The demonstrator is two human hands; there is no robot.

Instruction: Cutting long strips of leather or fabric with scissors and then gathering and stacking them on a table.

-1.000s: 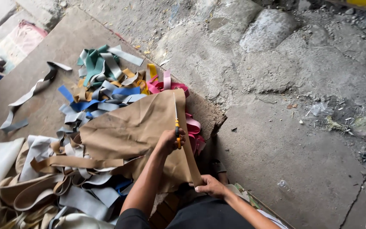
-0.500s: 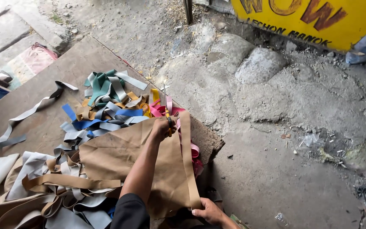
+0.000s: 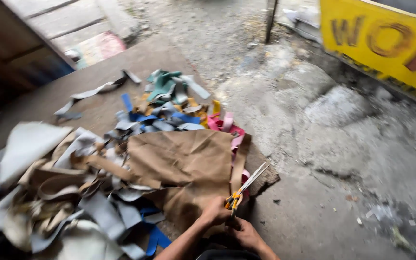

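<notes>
Left hand (image 3: 214, 212) gripping scissors (image 3: 246, 187) beside tan sheet (image 3: 184, 166); right hand (image 3: 244, 232) grip unclear; scraps (image 3: 164, 103) beyond

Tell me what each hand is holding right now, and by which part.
One hand holds the scissors by their orange-yellow handles, blades open over the tan sheet. The other hand sits just below; its hold cannot be told.

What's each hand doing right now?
Left hand: closed on the scissors, blades open beside the brown sheet.
Right hand: just below the left; its grip cannot be told.
</notes>
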